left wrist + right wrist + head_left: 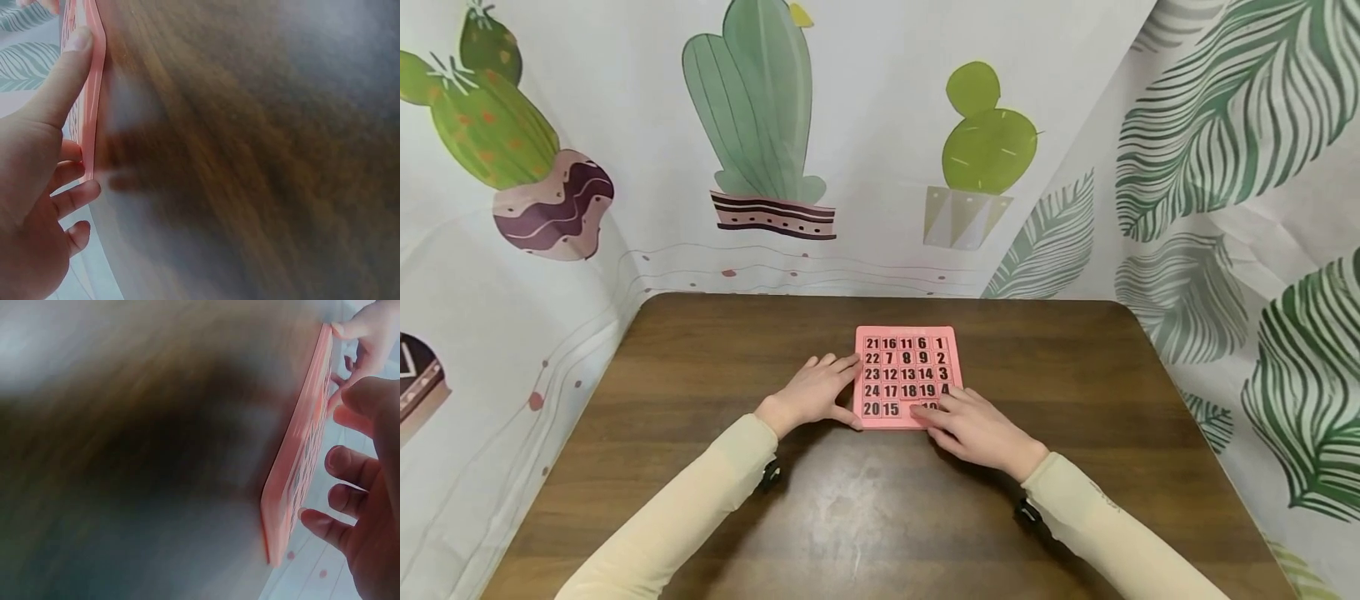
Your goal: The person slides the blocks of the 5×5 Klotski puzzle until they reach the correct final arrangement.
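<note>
A pink sliding number puzzle (889, 423) lies flat on the table, its square tiles printed with black numbers. In the bottom row, a gap shows right of tile 15 (891, 409). My left hand (811, 393) rests along the puzzle's left edge, thumb at the near corner, fingers higher up; the left wrist view shows the thumb (62, 81) against the pink frame. Over the lower right tiles is my right hand (981, 429), an extended fingertip at the bottom row beside the gap. It partly covers tiles there. In the right wrist view its fingers (350, 469) are loosely bent above the puzzle.
A dark brown wooden table (842, 517) carries the puzzle, near its far middle. Behind and beside it hangs white cloth (880, 167) printed with cacti and leaves. Each sleeved wrist wears a small black device (1028, 512).
</note>
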Action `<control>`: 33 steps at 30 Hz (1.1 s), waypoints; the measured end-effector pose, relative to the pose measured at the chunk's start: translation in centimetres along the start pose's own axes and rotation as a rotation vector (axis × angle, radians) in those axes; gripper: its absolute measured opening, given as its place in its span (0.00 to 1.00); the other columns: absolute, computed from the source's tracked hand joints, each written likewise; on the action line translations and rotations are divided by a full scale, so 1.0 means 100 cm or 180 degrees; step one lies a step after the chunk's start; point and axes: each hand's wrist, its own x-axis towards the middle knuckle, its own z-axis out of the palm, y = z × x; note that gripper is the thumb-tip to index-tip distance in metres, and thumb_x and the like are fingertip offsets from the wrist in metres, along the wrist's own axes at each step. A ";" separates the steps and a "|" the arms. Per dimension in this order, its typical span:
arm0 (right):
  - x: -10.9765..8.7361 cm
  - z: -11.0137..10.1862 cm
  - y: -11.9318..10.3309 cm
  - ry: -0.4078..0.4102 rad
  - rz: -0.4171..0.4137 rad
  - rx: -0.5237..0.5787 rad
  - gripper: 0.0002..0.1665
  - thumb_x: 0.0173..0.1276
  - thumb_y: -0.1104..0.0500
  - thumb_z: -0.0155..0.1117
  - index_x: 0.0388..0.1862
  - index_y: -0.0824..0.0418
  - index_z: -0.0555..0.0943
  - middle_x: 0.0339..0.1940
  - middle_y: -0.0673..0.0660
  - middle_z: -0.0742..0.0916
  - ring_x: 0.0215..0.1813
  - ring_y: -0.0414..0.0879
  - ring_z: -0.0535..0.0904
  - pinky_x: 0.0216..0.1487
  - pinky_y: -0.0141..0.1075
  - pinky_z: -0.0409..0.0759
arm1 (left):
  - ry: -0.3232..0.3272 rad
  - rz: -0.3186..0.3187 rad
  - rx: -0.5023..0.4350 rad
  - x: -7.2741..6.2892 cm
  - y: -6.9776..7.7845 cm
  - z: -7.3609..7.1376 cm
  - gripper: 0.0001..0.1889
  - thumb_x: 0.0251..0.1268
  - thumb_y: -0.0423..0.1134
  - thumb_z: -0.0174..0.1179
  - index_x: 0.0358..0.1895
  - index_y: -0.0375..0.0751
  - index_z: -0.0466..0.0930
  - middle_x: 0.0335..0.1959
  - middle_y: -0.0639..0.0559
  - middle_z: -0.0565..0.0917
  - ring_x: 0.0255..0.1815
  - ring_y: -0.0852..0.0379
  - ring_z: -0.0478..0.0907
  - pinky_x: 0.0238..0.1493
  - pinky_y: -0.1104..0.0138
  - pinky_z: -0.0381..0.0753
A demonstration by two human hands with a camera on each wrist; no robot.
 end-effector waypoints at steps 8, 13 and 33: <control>0.013 0.010 -0.012 -0.0095 -0.0067 -0.0152 0.22 0.73 0.52 0.67 0.65 0.47 0.85 0.31 0.49 0.79 0.41 0.49 0.73 0.49 0.46 0.74 | -0.0006 0.0002 0.0073 -0.001 0.001 0.002 0.59 0.50 0.74 0.70 0.80 0.39 0.64 0.82 0.44 0.63 0.72 0.41 0.67 0.72 0.41 0.63; 0.018 0.013 -0.015 -0.0001 -0.0063 -0.0268 0.23 0.72 0.52 0.69 0.65 0.47 0.85 0.31 0.51 0.80 0.41 0.51 0.76 0.53 0.49 0.77 | 0.0001 -0.0026 0.0042 -0.001 0.001 0.001 0.59 0.50 0.73 0.71 0.80 0.39 0.64 0.82 0.45 0.63 0.72 0.41 0.67 0.73 0.41 0.62; -0.004 0.000 -0.003 -0.0182 0.0221 -0.0358 0.23 0.73 0.52 0.68 0.66 0.43 0.86 0.31 0.50 0.82 0.39 0.49 0.72 0.42 0.42 0.67 | 0.0055 0.0052 0.0133 -0.002 0.003 -0.002 0.59 0.49 0.72 0.72 0.79 0.37 0.66 0.81 0.41 0.65 0.69 0.41 0.69 0.68 0.42 0.67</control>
